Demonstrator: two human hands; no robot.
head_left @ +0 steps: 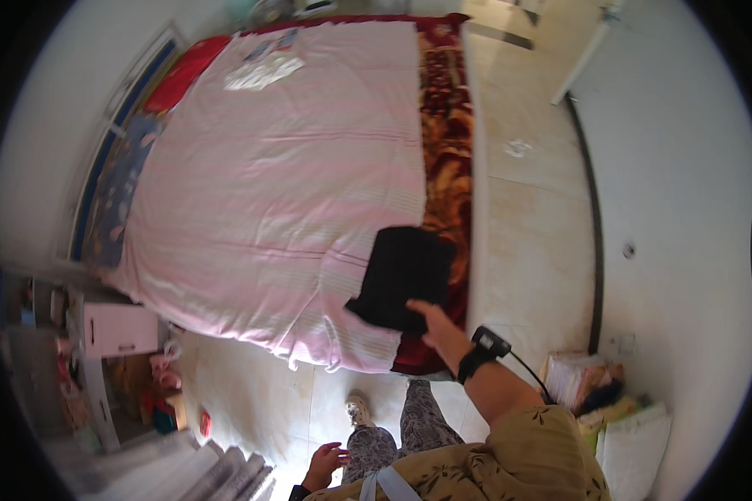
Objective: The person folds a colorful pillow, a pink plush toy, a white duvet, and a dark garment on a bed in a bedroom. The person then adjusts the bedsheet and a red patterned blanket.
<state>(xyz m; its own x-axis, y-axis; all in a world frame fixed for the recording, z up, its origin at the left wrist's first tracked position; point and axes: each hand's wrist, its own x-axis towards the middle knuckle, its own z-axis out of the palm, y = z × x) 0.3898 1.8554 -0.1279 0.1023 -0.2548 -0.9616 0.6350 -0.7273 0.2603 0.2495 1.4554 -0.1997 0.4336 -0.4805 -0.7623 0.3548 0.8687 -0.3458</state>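
Note:
A folded black cloth (pixel 405 275), perhaps a garment, lies over the near right corner of the bed, partly on the pink blanket (pixel 267 184) and partly on the red-brown patterned cover (pixel 445 125). My right hand (pixel 429 321) has hold of its near right edge, with a finger or thumb on top and the rest of the grip hidden. Low in the view, beside my leg, my left hand (pixel 327 462) hangs with slightly bent fingers apart and nothing in it.
White and printed items (pixel 263 71) lie at the bed's far end. A red pillow (pixel 190 73) and a blue-grey one (pixel 125 188) line its left side. A pink cabinet (pixel 120 330) stands near left. Stacked papers and bags (pixel 585 380) sit by the right wall; a white scrap (pixel 517 149) is on the tiles.

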